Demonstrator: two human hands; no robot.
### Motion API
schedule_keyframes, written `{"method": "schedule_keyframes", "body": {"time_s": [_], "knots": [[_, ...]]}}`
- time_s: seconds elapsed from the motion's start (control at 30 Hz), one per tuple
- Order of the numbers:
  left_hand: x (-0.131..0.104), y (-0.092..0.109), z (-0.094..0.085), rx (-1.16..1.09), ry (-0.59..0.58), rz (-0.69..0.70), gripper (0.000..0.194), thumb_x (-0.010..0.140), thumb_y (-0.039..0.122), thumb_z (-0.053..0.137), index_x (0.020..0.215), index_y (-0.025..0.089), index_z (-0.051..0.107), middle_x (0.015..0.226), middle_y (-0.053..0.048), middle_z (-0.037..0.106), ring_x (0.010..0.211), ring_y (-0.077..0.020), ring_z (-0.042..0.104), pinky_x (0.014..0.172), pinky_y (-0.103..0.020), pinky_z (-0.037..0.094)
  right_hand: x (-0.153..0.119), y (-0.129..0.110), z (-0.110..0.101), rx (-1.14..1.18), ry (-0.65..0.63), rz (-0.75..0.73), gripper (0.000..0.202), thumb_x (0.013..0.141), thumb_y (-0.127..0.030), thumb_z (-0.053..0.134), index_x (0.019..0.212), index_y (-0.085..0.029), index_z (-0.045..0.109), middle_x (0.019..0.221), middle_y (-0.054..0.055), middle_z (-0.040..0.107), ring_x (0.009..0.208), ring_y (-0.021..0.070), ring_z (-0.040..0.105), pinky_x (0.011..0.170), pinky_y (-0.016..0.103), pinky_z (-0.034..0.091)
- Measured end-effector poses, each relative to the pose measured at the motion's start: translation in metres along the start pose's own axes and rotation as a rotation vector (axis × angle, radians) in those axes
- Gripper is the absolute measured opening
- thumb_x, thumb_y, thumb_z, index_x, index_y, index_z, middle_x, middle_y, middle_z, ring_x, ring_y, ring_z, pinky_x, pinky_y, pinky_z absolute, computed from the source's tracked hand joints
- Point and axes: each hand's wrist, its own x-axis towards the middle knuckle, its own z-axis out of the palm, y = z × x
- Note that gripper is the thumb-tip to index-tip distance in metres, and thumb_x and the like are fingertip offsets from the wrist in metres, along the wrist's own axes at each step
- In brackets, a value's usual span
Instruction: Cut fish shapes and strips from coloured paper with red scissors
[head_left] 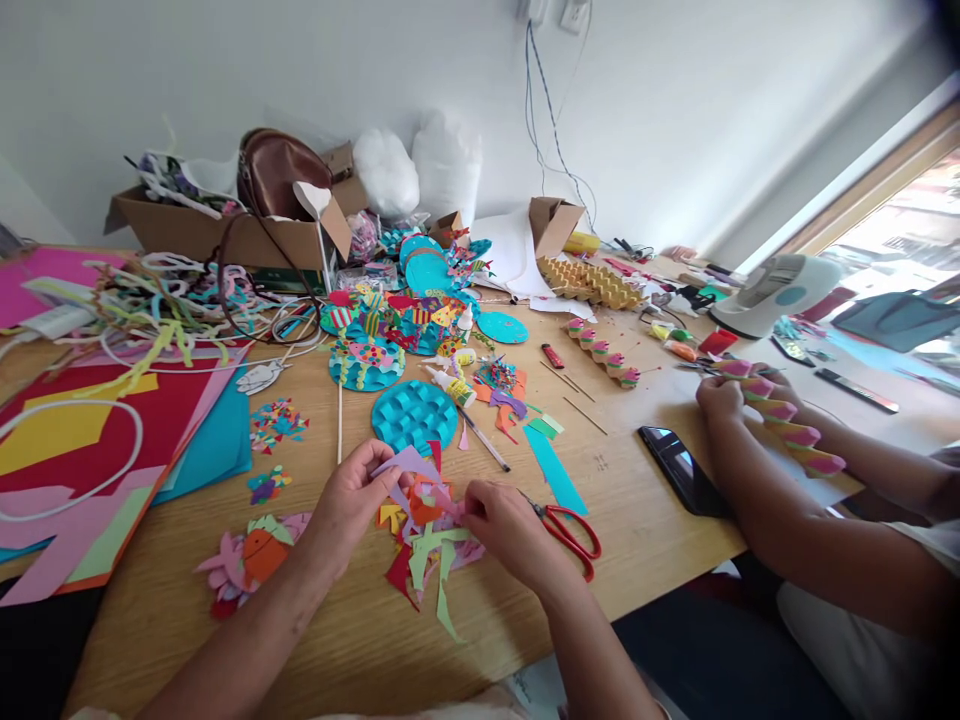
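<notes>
Paper scraps heaped right below the left hand and right hand
Left's pinched on a purple piece, right looks pinched on a smaller pink strip; I'd keep both grips light, near the edges, so nothing creases.

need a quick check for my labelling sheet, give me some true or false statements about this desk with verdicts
1. The left hand holds purple paper. True.
2. The right hand grips the scissors. False: it pinches pink paper; the red-handled scissors lie on the table.
3. The black phone lies to the right of those scissors. True.
4. The white stick is right of the blue woven disc. False: the white stick is left of the blue woven disc.
</notes>
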Motion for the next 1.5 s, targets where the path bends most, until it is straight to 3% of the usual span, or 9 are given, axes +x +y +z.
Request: {"method": "schedule_keyframes", "body": {"time_s": [0.3,0.47,0.6,0.77,0.93,1.07,1.23,1.4,1.5], "knots": [[-0.004,-0.013,-0.001,-0.053,-0.068,-0.047,0.013,0.076,0.027,0.052,0.082,0.016,0.055,0.066,0.0,0.067,0.064,-0.0146,0.06,0.059,-0.024,0.045,-0.006,0.002,-0.019,0.174,0.159,-0.055,0.019,0.078,-0.016,0.048,0.069,-0.019,0.065,0.069,0.002,0.06,0.064,0.014,0.054,0.056,0.022,0.035],[-0.005,-0.018,0.0,-0.062,-0.084,-0.043,0.017,0.077,0.029,0.052,0.086,0.015,0.058,0.07,-0.002,0.068,0.066,-0.0153,0.061,0.06,-0.024,0.046,-0.01,0.008,-0.015,0.388,0.275,0.036,0.019,0.08,-0.026,0.049,0.074,-0.018,0.066,0.07,0.002,0.062,0.064,0.0144,0.055,0.057,0.023,0.037],[-0.005,-0.021,0.0,-0.072,-0.106,-0.039,0.017,0.078,0.029,0.052,0.084,0.015,0.057,0.07,-0.002,0.068,0.063,-0.0147,0.061,0.061,-0.026,0.048,-0.008,0.015,-0.008,0.663,0.277,0.079,0.017,0.075,-0.031,0.055,0.071,-0.018,0.065,0.061,-0.001,0.059,0.056,0.0132,0.051,0.052,0.023,0.037],[-0.007,-0.024,0.002,-0.095,-0.116,-0.067,0.017,0.077,0.032,0.053,0.082,0.015,0.056,0.07,-0.002,0.067,0.06,-0.0144,0.062,0.057,-0.026,0.05,-0.006,0.016,-0.011,0.788,0.425,0.106,0.015,0.071,-0.032,0.06,0.077,-0.018,0.064,0.072,0.002,0.062,0.069,0.016,0.055,0.066,0.028,0.042],[-0.008,-0.023,0.003,-0.088,-0.115,-0.085,0.016,0.075,0.032,0.054,0.073,0.016,0.054,0.065,-0.001,0.066,0.053,-0.0136,0.061,0.051,-0.025,0.048,-0.008,0.002,-0.017,1.055,0.36,0.084,0.016,0.065,-0.034,0.067,0.07,-0.019,0.064,0.07,0.001,0.064,0.068,0.0153,0.057,0.067,0.028,0.044],[-0.01,-0.023,0.004,-0.053,-0.114,-0.104,0.016,0.074,0.032,0.053,0.072,0.016,0.055,0.063,-0.001,0.066,0.05,-0.0127,0.059,0.047,-0.023,0.045,-0.007,-0.012,-0.009,1.224,0.271,0.135,0.02,0.06,-0.035,0.071,0.069,-0.018,0.065,0.063,-0.001,0.06,0.059,0.0121,0.052,0.059,0.025,0.043],[-0.009,-0.026,0.004,-0.048,-0.094,-0.064,0.017,0.075,0.032,0.053,0.073,0.016,0.055,0.059,0.001,0.063,0.05,-0.012,0.056,0.05,-0.023,0.044,-0.001,-0.027,0.003,1.156,0.16,0.061,0.018,0.065,-0.035,0.066,0.068,-0.018,0.06,0.06,-0.002,0.056,0.055,0.0107,0.049,0.054,0.023,0.04],[-0.004,-0.028,-0.004,-0.096,0.062,-0.007,0.017,0.075,0.032,0.053,0.085,0.018,0.051,0.061,0.003,0.061,0.054,-0.0131,0.056,0.049,-0.022,0.043,0.003,-0.032,0.001,0.645,0.312,-0.038,0.01,0.075,-0.024,0.054,0.071,-0.019,0.062,0.065,0.0,0.058,0.061,0.0132,0.05,0.057,0.023,0.038],[-0.003,-0.03,-0.007,-0.048,0.078,0.036,0.022,0.076,0.03,0.051,0.096,0.022,0.047,0.062,0.004,0.06,0.055,-0.0144,0.057,0.05,-0.023,0.043,0.003,-0.031,-0.001,0.608,0.289,-0.102,0.011,0.077,-0.022,0.051,0.074,-0.019,0.061,0.071,0.001,0.059,0.066,0.0137,0.051,0.06,0.023,0.038]]}}
